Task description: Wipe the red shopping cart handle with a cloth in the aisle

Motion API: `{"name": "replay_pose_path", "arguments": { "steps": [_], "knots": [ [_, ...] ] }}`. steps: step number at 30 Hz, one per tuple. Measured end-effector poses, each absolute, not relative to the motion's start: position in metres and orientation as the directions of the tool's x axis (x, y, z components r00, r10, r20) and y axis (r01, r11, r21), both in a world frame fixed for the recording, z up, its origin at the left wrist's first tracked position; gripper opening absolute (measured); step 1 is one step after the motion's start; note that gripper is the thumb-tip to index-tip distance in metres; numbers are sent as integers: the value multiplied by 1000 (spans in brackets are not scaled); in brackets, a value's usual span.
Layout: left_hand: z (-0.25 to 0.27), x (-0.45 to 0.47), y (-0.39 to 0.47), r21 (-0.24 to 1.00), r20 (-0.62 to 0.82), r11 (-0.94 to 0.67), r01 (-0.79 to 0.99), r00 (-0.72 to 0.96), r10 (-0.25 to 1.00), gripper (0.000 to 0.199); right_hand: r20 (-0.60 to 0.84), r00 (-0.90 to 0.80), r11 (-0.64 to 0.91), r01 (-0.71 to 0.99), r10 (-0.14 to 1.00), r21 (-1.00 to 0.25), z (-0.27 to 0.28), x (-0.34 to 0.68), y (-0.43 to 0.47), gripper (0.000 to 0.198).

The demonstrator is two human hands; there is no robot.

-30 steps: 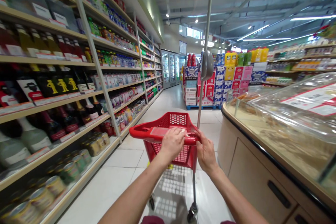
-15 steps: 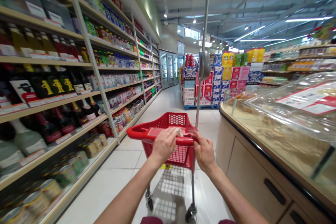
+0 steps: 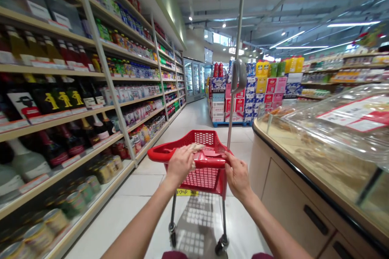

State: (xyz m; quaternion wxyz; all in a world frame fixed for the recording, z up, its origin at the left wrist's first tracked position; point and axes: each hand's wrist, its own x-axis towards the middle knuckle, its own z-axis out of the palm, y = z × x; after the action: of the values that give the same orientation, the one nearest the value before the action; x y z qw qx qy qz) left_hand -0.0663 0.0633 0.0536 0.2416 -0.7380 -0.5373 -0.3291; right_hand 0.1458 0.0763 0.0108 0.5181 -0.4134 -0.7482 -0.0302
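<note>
A small red shopping cart (image 3: 204,179) with a perforated plastic basket stands directly before me. Its red handle (image 3: 210,163) runs across my side of the basket. My left hand (image 3: 180,166) is closed on a crumpled pale cloth (image 3: 197,147) and presses it against the top of the handle, left of its middle. Parts of the cloth show past the fingertips and below the palm; the rest is hidden under the hand. At the handle's right corner, my right hand (image 3: 237,172) has its fingers wrapped round the red plastic, beside a tall metal pole (image 3: 230,129).
Shelves (image 3: 121,104) of bottles and cans line the left side. On the right, a wooden counter (image 3: 282,186) carries clear plastic covers (image 3: 343,109). Stacked drink boxes (image 3: 239,103) stand on a blue pallet (image 3: 226,124) ahead. Glass-door fridges (image 3: 194,77) are farther back.
My left hand has slid left along the handle with the cloth. My right hand keeps its place on the right corner. A yellow floor label shows more beneath the cart.
</note>
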Motion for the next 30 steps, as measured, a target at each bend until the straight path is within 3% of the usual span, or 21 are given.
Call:
{"name": "replay_pose_path", "arguments": {
  "steps": [2,4,8,11,13,16,19,22,26,30],
  "knots": [
    [54,-84,66,71,768,-194,978,71,636,31,797,-112,645,658,594,-388,13,144,76,34],
    [52,-78,66,76,770,-167,983,48,637,31,798,-109,637,670,593,-381,15,140,76,33],
    [43,-22,65,-58,739,-347,936,274,616,32,785,-155,638,684,600,-353,20,139,77,30],
    [43,-20,65,-89,729,-391,916,328,601,32,741,-184,625,684,646,-375,23,145,76,29],
    [45,-54,67,-51,746,-349,936,268,610,31,718,-195,622,675,669,-396,24,148,76,29],
    [45,-119,72,111,796,-163,980,11,605,30,735,-183,637,657,653,-402,22,146,75,29],
    [40,-142,71,157,806,-100,983,-69,589,32,781,-155,664,638,606,-389,18,141,75,28],
    [35,-110,69,132,824,-181,975,-6,566,30,805,-141,681,627,576,-378,14,139,76,28],
    [42,-68,68,20,794,-393,919,225,565,28,794,-132,660,645,593,-386,14,147,78,28],
    [56,-72,76,117,757,-311,943,118,642,27,783,-114,632,666,612,-397,17,153,78,28]
  ]
}}
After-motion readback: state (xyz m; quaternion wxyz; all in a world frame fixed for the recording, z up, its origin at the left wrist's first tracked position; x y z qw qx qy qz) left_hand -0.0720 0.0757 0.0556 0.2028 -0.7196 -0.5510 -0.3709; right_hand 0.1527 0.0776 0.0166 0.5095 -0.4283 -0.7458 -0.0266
